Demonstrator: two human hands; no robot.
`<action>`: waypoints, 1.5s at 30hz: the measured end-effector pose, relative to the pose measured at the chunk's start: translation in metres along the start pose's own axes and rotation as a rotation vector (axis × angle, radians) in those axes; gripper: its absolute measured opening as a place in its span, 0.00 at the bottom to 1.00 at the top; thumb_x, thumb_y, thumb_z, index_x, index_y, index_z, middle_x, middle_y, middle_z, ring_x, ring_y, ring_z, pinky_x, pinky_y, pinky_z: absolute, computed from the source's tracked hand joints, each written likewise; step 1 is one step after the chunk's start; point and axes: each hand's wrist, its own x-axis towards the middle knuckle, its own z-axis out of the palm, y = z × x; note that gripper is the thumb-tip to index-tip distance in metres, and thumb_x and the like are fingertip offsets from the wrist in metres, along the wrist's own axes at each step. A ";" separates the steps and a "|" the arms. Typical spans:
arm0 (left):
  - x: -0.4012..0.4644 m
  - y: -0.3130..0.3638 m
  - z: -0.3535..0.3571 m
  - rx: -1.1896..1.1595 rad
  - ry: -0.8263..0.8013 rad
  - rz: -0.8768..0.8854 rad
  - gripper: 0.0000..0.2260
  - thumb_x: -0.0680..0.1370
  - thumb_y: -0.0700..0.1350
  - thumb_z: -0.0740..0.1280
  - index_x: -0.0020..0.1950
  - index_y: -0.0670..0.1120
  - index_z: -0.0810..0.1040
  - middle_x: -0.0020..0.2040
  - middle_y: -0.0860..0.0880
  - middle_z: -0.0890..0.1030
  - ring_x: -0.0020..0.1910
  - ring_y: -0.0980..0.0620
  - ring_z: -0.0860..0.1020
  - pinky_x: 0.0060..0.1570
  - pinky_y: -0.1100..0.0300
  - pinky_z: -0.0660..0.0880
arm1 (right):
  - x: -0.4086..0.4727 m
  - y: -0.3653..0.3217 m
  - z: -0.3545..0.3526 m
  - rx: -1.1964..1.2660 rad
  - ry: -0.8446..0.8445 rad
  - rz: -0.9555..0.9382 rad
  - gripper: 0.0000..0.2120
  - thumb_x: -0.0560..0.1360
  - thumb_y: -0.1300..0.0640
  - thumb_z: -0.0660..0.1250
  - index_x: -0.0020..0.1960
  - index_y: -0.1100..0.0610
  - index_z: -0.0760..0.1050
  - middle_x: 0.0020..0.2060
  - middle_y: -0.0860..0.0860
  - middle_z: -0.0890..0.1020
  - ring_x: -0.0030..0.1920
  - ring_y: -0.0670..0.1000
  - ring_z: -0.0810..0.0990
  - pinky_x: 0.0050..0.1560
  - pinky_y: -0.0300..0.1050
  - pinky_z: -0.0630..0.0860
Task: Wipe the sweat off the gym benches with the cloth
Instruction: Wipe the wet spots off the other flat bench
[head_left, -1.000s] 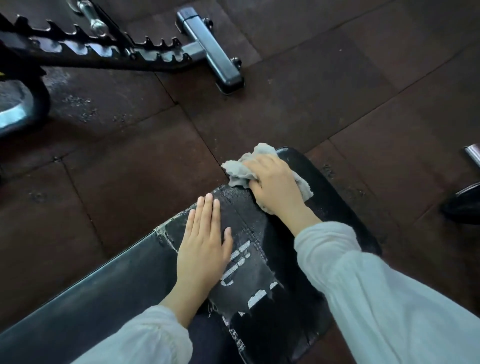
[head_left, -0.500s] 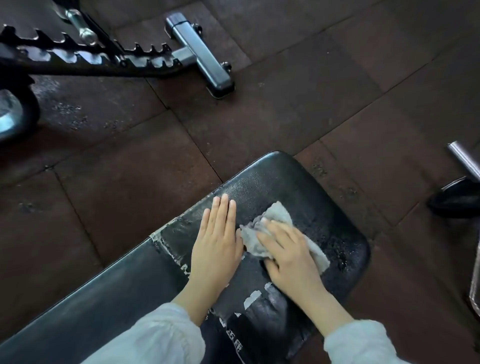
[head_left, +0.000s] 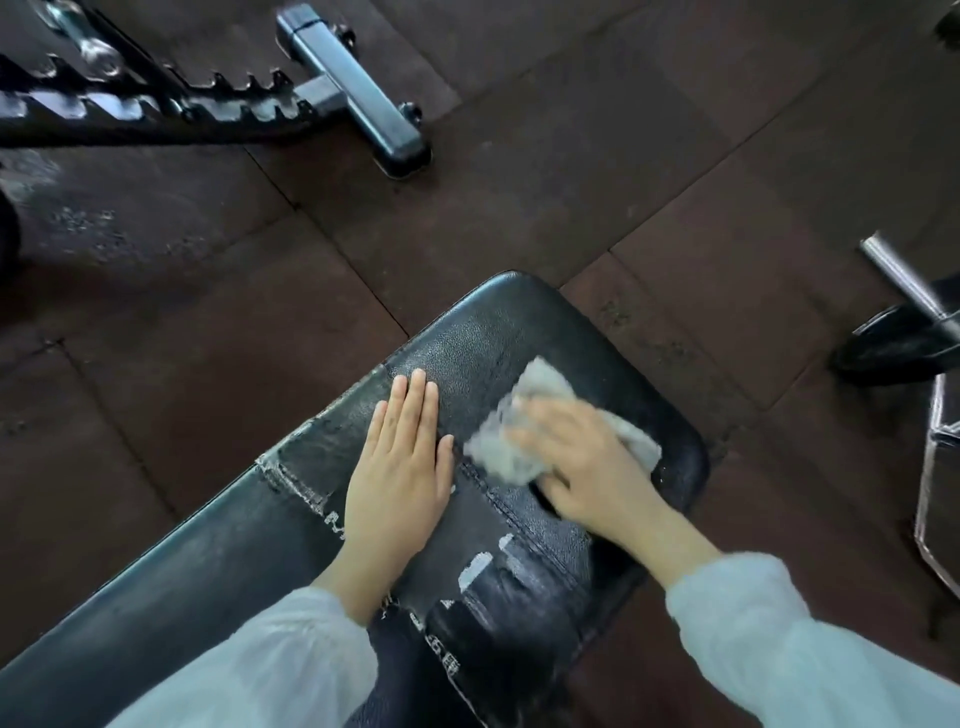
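The blurred right grip pressed the cloth on the desk, fingers unclear; the left grip lay flat.

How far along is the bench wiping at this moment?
Nothing shows as finished; no sweat or wiped patch can be told apart on the black bench. In hand: the right hand presses the grey cloth on the bench's end while the left hand lies flat beside it. The nearer length remains, judging by position.
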 end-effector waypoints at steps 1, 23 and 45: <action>0.000 0.000 0.000 0.001 0.005 0.003 0.28 0.82 0.51 0.39 0.70 0.35 0.64 0.71 0.40 0.65 0.71 0.46 0.57 0.71 0.55 0.48 | -0.017 -0.003 -0.001 0.003 -0.025 -0.062 0.22 0.66 0.61 0.59 0.60 0.54 0.73 0.58 0.55 0.78 0.58 0.57 0.73 0.60 0.51 0.67; 0.000 0.003 0.003 0.007 0.055 -0.011 0.24 0.79 0.48 0.49 0.70 0.34 0.65 0.71 0.38 0.66 0.71 0.45 0.59 0.71 0.55 0.49 | -0.061 -0.017 0.002 0.041 0.044 -0.015 0.22 0.66 0.62 0.59 0.60 0.52 0.74 0.59 0.51 0.77 0.60 0.52 0.73 0.58 0.49 0.70; 0.013 0.058 0.011 0.004 -0.006 -0.012 0.31 0.81 0.56 0.40 0.70 0.34 0.64 0.71 0.37 0.65 0.71 0.40 0.63 0.69 0.53 0.50 | -0.069 0.007 0.007 -0.095 0.571 0.847 0.21 0.69 0.60 0.56 0.57 0.64 0.77 0.55 0.62 0.78 0.58 0.59 0.69 0.60 0.52 0.65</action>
